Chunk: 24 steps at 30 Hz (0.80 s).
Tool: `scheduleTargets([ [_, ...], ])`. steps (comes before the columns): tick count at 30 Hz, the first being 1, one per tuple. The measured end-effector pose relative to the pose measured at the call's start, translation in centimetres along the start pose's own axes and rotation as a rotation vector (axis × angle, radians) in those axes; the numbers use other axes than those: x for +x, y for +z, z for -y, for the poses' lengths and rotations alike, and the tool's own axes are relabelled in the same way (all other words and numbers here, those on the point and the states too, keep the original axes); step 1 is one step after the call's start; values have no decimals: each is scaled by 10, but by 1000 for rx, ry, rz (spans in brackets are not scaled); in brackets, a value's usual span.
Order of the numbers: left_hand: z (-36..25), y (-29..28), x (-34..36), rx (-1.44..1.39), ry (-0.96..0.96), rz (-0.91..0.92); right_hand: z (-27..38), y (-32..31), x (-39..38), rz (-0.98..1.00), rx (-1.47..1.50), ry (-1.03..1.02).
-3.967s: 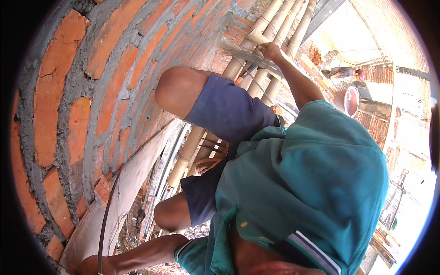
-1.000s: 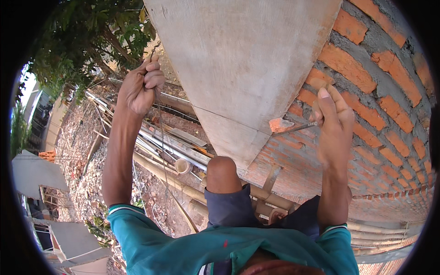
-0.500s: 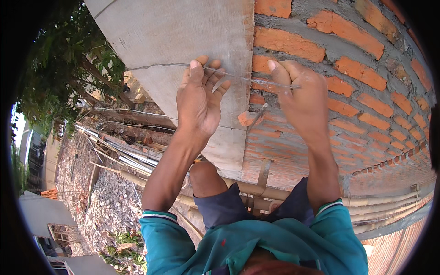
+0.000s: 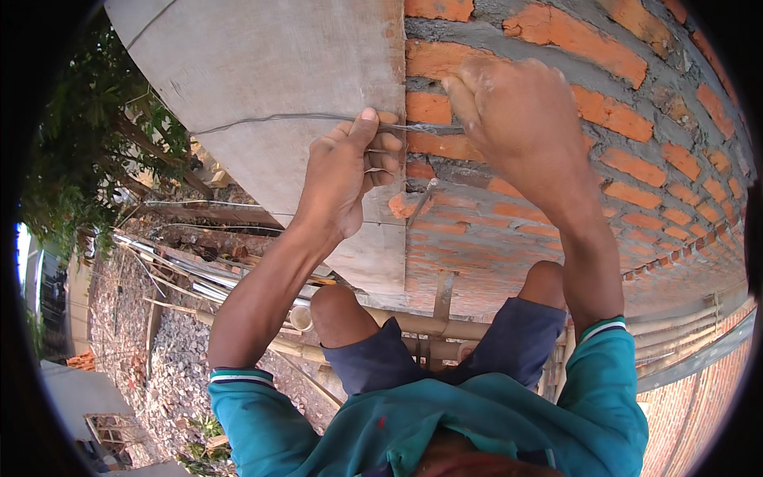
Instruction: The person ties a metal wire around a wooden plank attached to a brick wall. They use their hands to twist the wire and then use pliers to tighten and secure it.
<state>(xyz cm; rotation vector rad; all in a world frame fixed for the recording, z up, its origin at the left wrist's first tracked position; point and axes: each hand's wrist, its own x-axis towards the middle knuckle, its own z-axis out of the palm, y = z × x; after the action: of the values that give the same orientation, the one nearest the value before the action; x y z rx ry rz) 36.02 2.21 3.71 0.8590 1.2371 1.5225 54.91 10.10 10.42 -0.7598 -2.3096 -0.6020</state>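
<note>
A thin grey wire [image 4: 278,118] runs across a pale flat board [image 4: 294,63] and over its right edge to the brick wall [image 4: 608,111]. My left hand [image 4: 338,179] pinches the wire between thumb and forefinger near that edge, its other fingers curled below. My right hand [image 4: 524,115] is a fist in front of the bricks, back of the hand up. The twisted right part of the wire runs in behind this fist, which closes on it; the wire's end is hidden there.
Below my hands a short rod [image 4: 422,202] sticks out beside a broken brick piece [image 4: 401,207]. Bamboo poles [image 4: 477,329] run along the wall under my knees. Far down on the left lie rubble [image 4: 171,358] and long thin pipes, with a leafy tree [image 4: 71,159] above.
My right hand has moved up and right and turned its back upward. The left hand keeps near the wire, its thumb and forefinger now closed on it. The whole view has shifted slightly.
</note>
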Motion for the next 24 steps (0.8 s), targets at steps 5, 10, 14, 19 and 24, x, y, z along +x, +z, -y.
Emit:
scheduleTargets([
  [5, -13, -8, 1, 162, -56, 18, 13, -12, 14, -84, -120, -130],
  [10, -13, -12, 5, 160, -51, 60, 12, -18, 24, -33, -220, -183],
  [14, -11, -14, 7, 184, -29, 67, 16, -28, 23, 11, -162, -251],
  [19, -15, -12, 7, 126, -40, 86, 32, -33, 18, 66, -269, -176],
  [24, -25, -4, 2, 135, -37, 74, 45, -11, 19, -230, -431, -257],
])
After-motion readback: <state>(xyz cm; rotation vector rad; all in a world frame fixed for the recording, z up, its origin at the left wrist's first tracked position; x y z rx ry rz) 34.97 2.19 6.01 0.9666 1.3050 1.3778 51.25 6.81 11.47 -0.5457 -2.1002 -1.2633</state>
